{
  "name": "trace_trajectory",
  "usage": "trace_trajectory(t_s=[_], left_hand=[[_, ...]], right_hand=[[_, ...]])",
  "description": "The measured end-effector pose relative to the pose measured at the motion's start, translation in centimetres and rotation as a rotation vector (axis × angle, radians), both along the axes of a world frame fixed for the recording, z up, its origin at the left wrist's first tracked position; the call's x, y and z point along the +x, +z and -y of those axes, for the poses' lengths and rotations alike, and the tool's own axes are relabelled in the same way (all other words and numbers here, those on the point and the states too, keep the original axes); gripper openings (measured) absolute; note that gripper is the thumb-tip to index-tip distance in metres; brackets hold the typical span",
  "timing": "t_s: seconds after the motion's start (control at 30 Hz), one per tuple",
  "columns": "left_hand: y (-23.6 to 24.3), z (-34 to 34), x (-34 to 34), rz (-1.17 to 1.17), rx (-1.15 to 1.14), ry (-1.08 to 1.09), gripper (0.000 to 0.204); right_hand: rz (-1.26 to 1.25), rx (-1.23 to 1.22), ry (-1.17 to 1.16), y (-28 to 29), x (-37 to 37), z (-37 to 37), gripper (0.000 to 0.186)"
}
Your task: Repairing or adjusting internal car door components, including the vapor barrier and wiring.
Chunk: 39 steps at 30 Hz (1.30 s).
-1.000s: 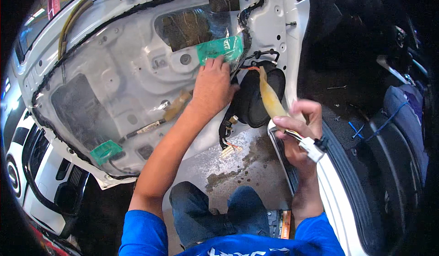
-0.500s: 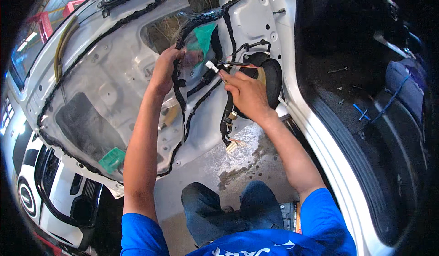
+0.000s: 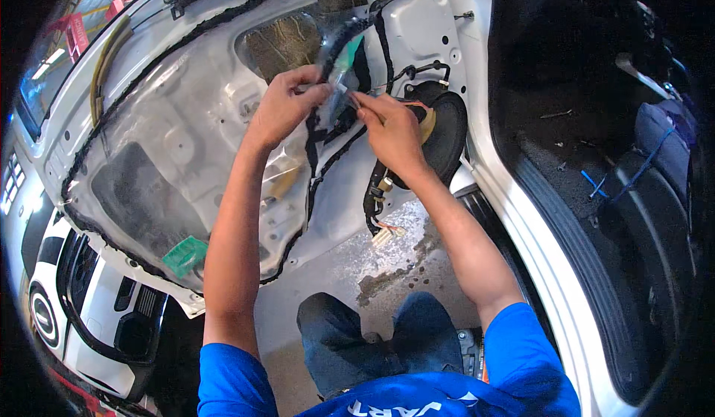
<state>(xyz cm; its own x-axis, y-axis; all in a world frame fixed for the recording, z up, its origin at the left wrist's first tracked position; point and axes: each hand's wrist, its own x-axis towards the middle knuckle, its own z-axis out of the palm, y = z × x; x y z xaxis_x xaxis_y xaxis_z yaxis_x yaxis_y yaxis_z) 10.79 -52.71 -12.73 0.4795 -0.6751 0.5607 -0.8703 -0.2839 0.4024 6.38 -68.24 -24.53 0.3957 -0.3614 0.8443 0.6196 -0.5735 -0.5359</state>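
Note:
A car door stripped of its trim stands before me, covered by a clear plastic sheet (image 3: 186, 97) edged with black sealant. The sheet's free edge is pinched in my left hand (image 3: 283, 110), folded up near a piece of green tape (image 3: 350, 51). Close beside it, my right hand (image 3: 393, 134) is closed on a white wire connector (image 3: 340, 89), whose tip is at the folded film. The film partly covers the connector. Right of that hand sits a round black speaker (image 3: 451, 135). Below, a taped wiring harness (image 3: 377, 186) hangs with several pale plugs (image 3: 387, 234) at its end.
The white door sill (image 3: 514, 193) curves down on the right, with the dark car floor (image 3: 566, 141) beyond, where a blue strip and small bits lie. My knees (image 3: 372, 328) are bent below, over wet concrete (image 3: 387, 268). Another white vehicle (image 3: 97, 305) stands lower left.
My left hand has moved right with the film's edge, lifting and folding it over. My right hand has shifted slightly up and left, bringing the connector to the film.

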Motion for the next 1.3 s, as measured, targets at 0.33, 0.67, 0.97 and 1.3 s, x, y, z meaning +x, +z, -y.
trace_trajectory(t_s=[0.33,0.67,0.97,1.3], left_hand=[[-0.2,-0.7,0.1,-0.304,-0.251,-0.269,0.023],[1.7,1.9,-0.8,0.197,0.09,0.058,0.033],[2.1,1.3,-1.4,0.111,-0.026,-0.013,0.029],[7.7,1.7,-0.2,0.065,-0.076,0.298,0.03]], right_hand=[[0.097,-0.08,0.018,0.6,2.3,0.8,0.022],[0.11,0.276,0.31,1.2,3.5,0.8,0.022],[0.049,0.594,0.697,1.8,-3.3,5.7,0.03],[-0.458,0.201,0.539,6.4,-2.5,9.1,0.03]])
